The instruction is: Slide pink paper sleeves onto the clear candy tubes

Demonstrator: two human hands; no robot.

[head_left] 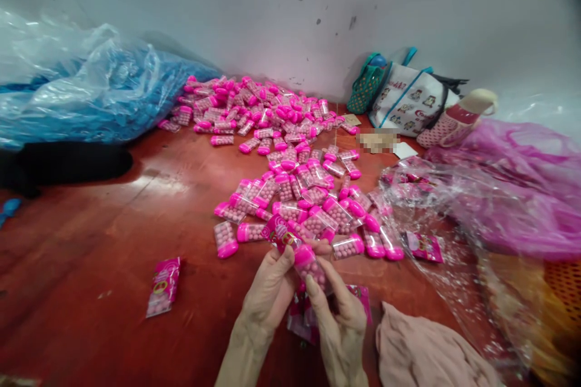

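"One filled packet at far left: is it near your hands?"

"No, it lies well apart from them on the red surface. Moving right, my left hand comes first, thumb and fingers pinched closed on a pink printed wrapper."

"And the container?"

"Just right of the wrapper and a little nearer me: a clear container of pink balls, its pink cap towards the wrapper. Its long axis slants from upper left, at my left thumb, down to lower right. I can't tell whether the cap sits inside the wrapper."

"Which hand is nearer to its ball end?"

"My right hand, curled closed around that end, thumb on top. Below it lies more pink packaging, partly hidden by my fingers; farther right, a dusty-pink cloth."
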